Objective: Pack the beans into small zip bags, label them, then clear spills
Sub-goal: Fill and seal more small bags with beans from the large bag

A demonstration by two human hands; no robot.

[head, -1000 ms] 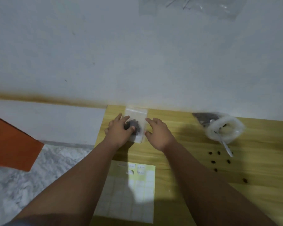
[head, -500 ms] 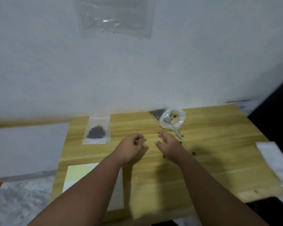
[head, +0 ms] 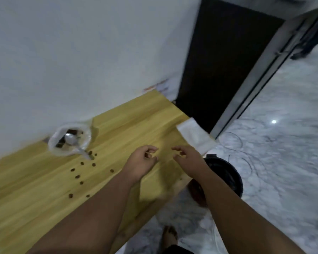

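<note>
Several dark beans (head: 82,177) lie scattered on the wooden table (head: 35,189), left of my hands. Behind them a clear plastic bag (head: 70,140) holds more beans and a white spoon (head: 75,146) whose handle sticks out onto the table. My left hand (head: 141,163) and my right hand (head: 188,160) hover side by side over the table's right part, fingers loosely curled, holding nothing. The filled zip bag is out of view.
A folded white cloth (head: 195,135) lies at the table's right end. A black bucket (head: 226,176) stands on the marble floor just beyond the table edge, under my right forearm. A dark doorway (head: 218,61) opens behind, and my foot (head: 170,235) shows below.
My hands let go of the filled zip bag and moved right along the table. The view swung right, so the zip bag and label sheet left the frame and the cloth and bucket came in.
</note>
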